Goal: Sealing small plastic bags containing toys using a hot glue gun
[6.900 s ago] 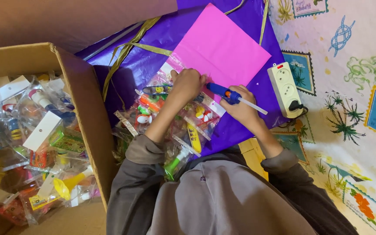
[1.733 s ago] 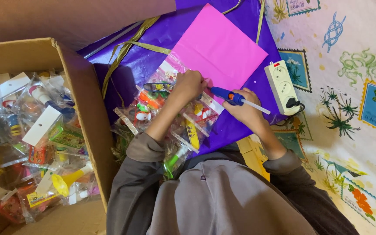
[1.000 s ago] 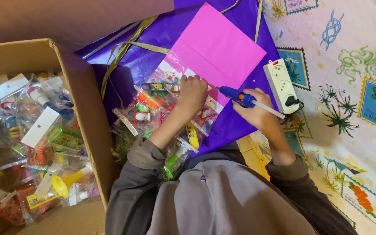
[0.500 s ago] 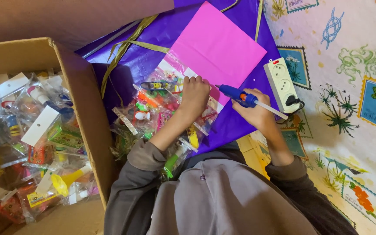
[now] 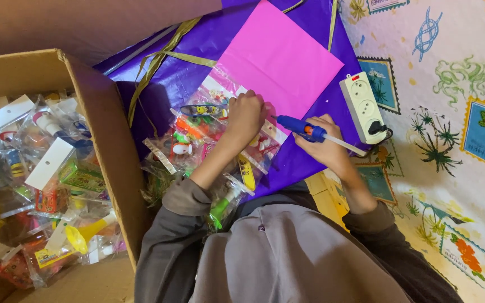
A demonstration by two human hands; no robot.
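Nearby, the right hand [image 5: 325, 147] clamps a glue gun [image 5: 304, 128] beside the power strip [image 5: 361, 106]; the left hand [image 5: 246, 114], curled, presses toy packets [image 5: 197, 140] against pink paper [image 5: 282, 56]; a box [image 5: 105, 146] crowds left.

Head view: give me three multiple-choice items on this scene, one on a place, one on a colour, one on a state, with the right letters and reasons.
1. Where does the cardboard box of packed toys stand?
A. beside the person's left arm
B. on the pink sheet
C. beside the power strip

2. What colour is the body of the glue gun?
A. green
B. blue
C. white

3. What is the right hand doing?
A. lying flat and empty
B. gripping the glue gun
C. reaching into the box

Answers: 1 A, the box fills the picture's left side, next to the left sleeve. 2 B, blue body with an orange part. 3 B, its fingers wrap the gun, nozzle toward the left hand at the pink sheet.
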